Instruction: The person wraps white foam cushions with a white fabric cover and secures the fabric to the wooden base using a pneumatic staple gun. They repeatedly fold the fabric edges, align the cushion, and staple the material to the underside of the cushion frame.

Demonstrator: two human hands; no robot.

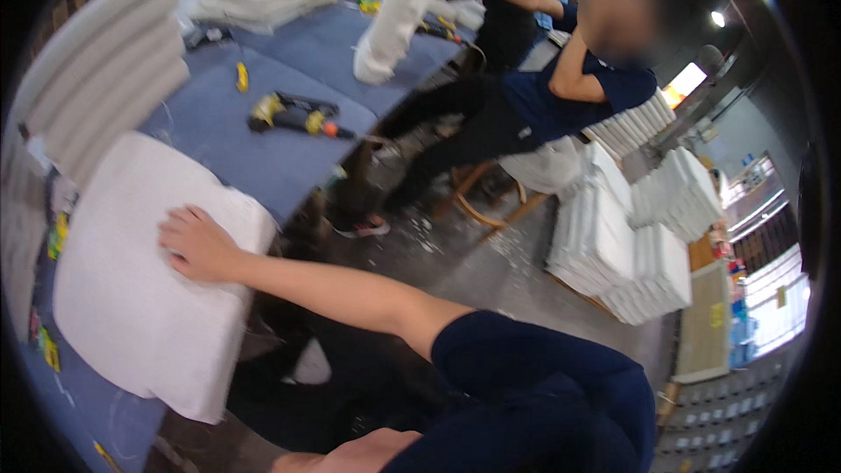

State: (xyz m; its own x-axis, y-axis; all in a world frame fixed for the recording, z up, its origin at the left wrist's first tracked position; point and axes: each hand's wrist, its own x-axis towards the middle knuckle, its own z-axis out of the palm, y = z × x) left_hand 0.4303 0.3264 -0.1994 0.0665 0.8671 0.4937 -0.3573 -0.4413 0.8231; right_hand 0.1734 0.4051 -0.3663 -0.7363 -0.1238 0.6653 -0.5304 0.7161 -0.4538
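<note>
The right hand (200,245) lies flat, its grip spread wide on top of a white pad (149,307) — not pinching it. I cannot tell about the left grip. The pad pokes over the front edge of the blue tabletop (215,136). This looks like a steadying step — next calls for holding the pad still. Farther along that edge lies a yellow-and-black power tool (298,120). I can read no writing.

The person wears a dark navy top with a short right sleeve (543,377); its cloth is plain, lightly creased, and finishes in a rounded hem. The right forearm (324,285) is bare, and so is the right hand (203,247).
</note>
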